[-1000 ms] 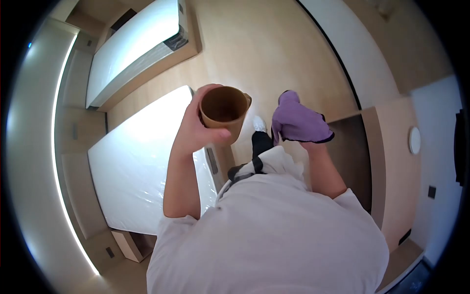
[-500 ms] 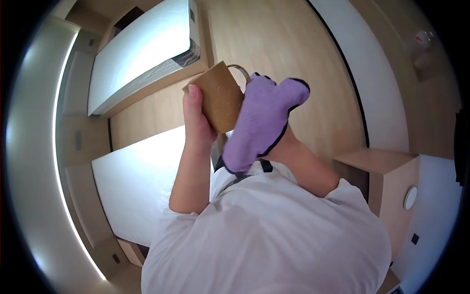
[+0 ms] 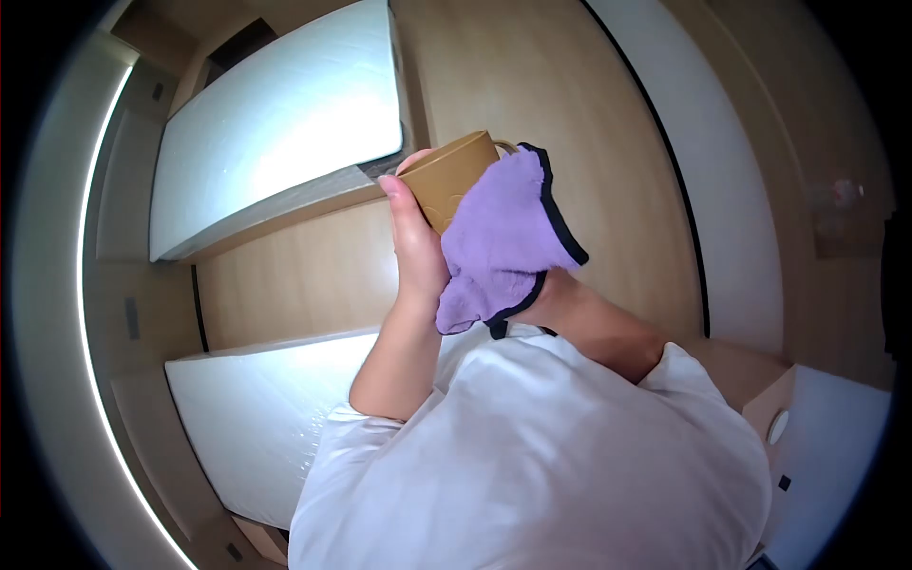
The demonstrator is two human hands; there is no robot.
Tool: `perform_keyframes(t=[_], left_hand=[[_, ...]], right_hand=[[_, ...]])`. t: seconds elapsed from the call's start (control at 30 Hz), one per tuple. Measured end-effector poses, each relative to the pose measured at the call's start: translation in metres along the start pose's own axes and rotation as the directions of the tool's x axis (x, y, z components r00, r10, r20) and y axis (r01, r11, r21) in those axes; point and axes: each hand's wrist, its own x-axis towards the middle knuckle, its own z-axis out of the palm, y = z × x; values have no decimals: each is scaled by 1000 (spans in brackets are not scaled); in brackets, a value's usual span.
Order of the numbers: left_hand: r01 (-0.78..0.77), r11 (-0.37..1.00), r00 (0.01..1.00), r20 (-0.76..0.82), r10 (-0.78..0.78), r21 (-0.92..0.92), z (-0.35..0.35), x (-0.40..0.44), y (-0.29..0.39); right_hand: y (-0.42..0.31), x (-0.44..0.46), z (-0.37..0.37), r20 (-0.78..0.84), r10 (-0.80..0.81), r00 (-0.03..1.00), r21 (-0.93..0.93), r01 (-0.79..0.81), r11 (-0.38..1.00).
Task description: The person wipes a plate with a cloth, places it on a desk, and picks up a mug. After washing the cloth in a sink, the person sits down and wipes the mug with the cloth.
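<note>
My left hand (image 3: 415, 242) is wrapped round a tan-brown mug (image 3: 446, 180), its thumb near the rim. The mug leans a little, with its handle on the right, partly behind the cloth. A purple cloth (image 3: 499, 223) with black edging is pressed against the mug's near right side. My right hand (image 3: 553, 296) holds this cloth; its fingers are hidden under the fabric, and only the wrist area shows.
A white mattress (image 3: 285, 114) on a wooden bed base lies at the upper left. Another plastic-covered mattress (image 3: 256, 408) is at the lower left. To the right stands a wooden cabinet (image 3: 750, 375). Wooden floor (image 3: 532, 76) stretches ahead.
The purple cloth has turned and bunched up, moving across the mug's near side. The mug has shifted right and tilted so its rim shows more. The view has shifted slightly.
</note>
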Motion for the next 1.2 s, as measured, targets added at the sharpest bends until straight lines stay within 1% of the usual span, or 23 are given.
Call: perform_keyframes(t=[0.03, 0.13, 0.17, 0.23, 0.27, 0.3, 0.37, 0.43, 0.5, 0.57, 0.6, 0.63, 0.7, 0.73, 0.83, 0.9, 0.93, 0.97, 1.0, 1.03, 1.1, 1.13, 1.2], left_hand=[[-3, 1000, 1000, -5, 3, -5, -10, 18, 9], [-215, 966, 976, -17, 219, 142, -36, 62, 32], [-215, 967, 975, -30, 221, 139, -43, 70, 39], [-364, 856, 921, 5, 389, 368, -53, 86, 54], [-388, 838, 907, -3, 422, 384, -56, 91, 61], [-395, 832, 901, -13, 434, 390, -58, 97, 66], [-499, 741, 834, 16, 551, 449, -61, 103, 69], [-496, 737, 826, -13, 564, 459, -62, 112, 70], [-493, 639, 797, 12, 604, 591, -63, 118, 68], [-509, 600, 777, 30, 629, 618, -67, 122, 65], [-522, 484, 744, 97, 661, 702, -77, 128, 72], [-527, 357, 712, 172, 681, 771, -78, 132, 73], [-527, 274, 694, 221, 685, 805, -64, 134, 61], [-510, 250, 700, 228, 677, 823, -68, 139, 67], [-499, 200, 676, 234, 698, 843, -66, 117, 58], [-497, 283, 696, 182, 695, 820, -64, 122, 59], [-520, 284, 672, 181, 718, 806, -68, 125, 60], [-514, 273, 675, 187, 714, 813, -70, 126, 60], [-488, 354, 683, 95, 725, 798, -75, 126, 63], [-464, 435, 683, -1, 730, 771, -76, 129, 68], [-479, 500, 708, -18, 706, 722, -108, 124, 72], [-458, 539, 722, -57, 689, 707, -122, 120, 76], [-420, 593, 750, -105, 653, 687, -151, 108, 83]], right_hand=[[3, 24, 9, 5, -8, 1000, 19, 8, 1000], [3, 75, 33, -235, -107, 966, 198, 155, 968], [4, 86, 39, -222, -109, 969, 202, 155, 967], [8, 110, 47, -145, -42, 988, 365, 93, 926], [19, 117, 58, -177, -122, 977, 258, 166, 952], [19, 131, 59, -171, -136, 976, 266, 178, 947], [11, 155, 55, -157, -81, 984, 393, 138, 909], [12, 177, 60, -185, -73, 980, 473, 154, 867], [14, 190, 64, -230, 156, 961, 685, 47, 727], [30, 207, 61, -206, 96, 974, 516, 25, 856], [34, 230, 70, -167, 155, 974, 578, -30, 815], [33, 231, 61, -192, 171, 966, 534, -43, 844], [43, 233, 51, -214, 189, 958, 506, -57, 861], [51, 246, 55, -151, 155, 976, 752, 12, 659], [59, 221, 67, -41, 96, 995, 994, 31, 108], [68, 212, 87, -162, 188, 969, 973, 126, 191], [66, 208, 95, -162, 187, 969, 976, 129, 174], [63, 202, 102, -176, 145, 974, 938, 121, 324], [56, 196, 110, -184, 100, 978, 873, 116, 474], [50, 193, 113, -184, 49, 982, 781, 115, 614], [37, 179, 144, -159, -35, 987, 521, 114, 846], [30, 173, 158, -36, -13, 999, 561, 31, 828], [16, 160, 183, 12, -1, 1000, 524, -6, 852]])
